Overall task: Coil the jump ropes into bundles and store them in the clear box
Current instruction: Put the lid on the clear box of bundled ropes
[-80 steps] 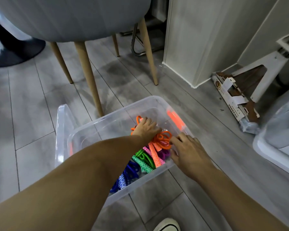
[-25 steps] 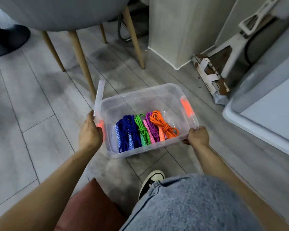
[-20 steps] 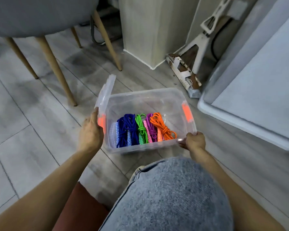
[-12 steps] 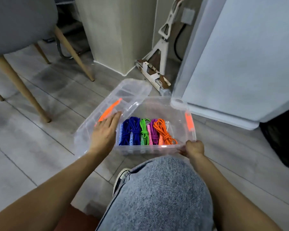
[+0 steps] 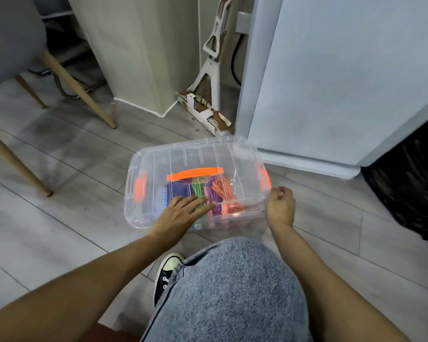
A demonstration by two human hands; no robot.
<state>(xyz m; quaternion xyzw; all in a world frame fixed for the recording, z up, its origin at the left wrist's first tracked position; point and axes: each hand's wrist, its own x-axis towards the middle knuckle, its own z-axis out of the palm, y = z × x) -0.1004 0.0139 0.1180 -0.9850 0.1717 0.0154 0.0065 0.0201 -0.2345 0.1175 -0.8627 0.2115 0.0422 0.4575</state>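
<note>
The clear box stands on the grey floor in front of my knee. Its clear lid, with an orange handle strip and orange side latches, lies down over the box. Through the lid I see coiled jump ropes side by side: blue, green, purple and orange. My left hand lies flat on the lid's near edge with straight fingers. My right hand is at the box's right near corner, fingers curled, a little apart from the rim.
A grey chair with wooden legs stands to the left. A beige cabinet and a white mop are behind the box. A tall white appliance is at the right, with a black bag beside it. My denim knee fills the foreground.
The lid swung from upright on the box's left side down over the box. My left hand moved onto the lid. My right hand let go of the box's rim.
</note>
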